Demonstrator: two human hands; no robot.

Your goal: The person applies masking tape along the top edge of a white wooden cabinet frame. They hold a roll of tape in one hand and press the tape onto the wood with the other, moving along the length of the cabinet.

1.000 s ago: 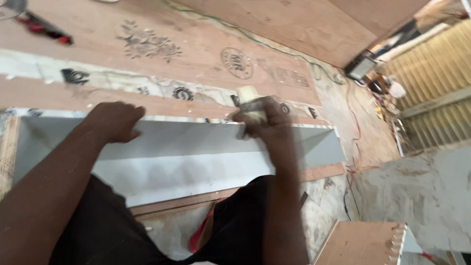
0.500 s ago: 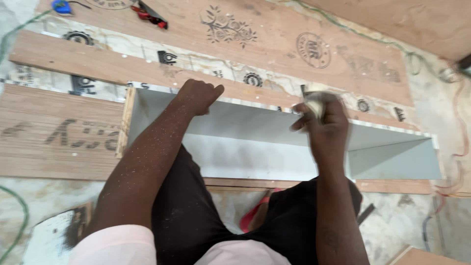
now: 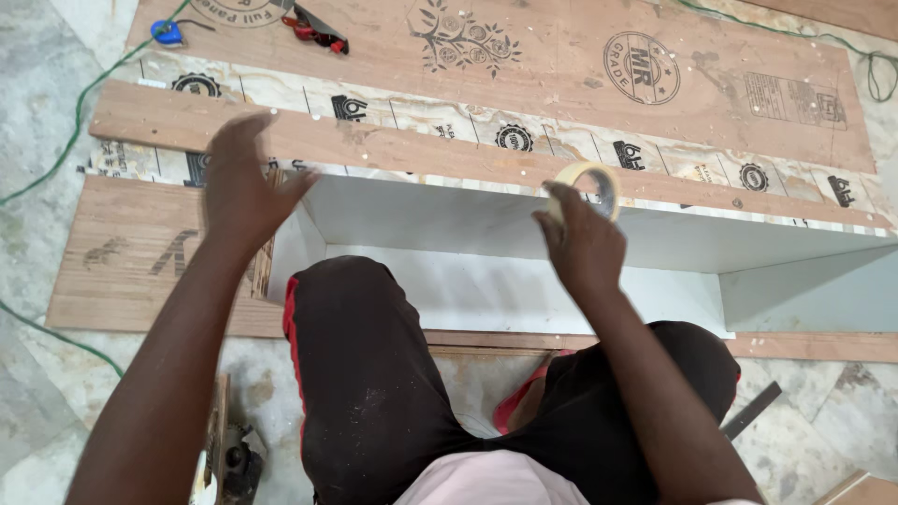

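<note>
My right hand (image 3: pixel 582 241) grips a roll of pale masking tape (image 3: pixel 599 183) and holds it above the far wall of a long white open box (image 3: pixel 486 229) made of laminated board. My left hand (image 3: pixel 245 180) hovers with fingers spread over the box's left end, touching nothing that I can see. My knees in dark trousers (image 3: pixel 374 374) reach into the box from the near side.
Plywood sheets (image 3: pixel 561 65) with printed stamps lie beyond the box, with a narrower plywood strip (image 3: pixel 168 122) along its far edge. A red-and-black hand tool (image 3: pixel 313 28) and a blue tape measure (image 3: pixel 168 34) rest at the top left. A green cable (image 3: pixel 56 150) crosses the stone floor.
The view swung left. My left hand lifted off the box's far edge and opened, moving toward its left end. My right hand kept the tape roll, raised slightly.
</note>
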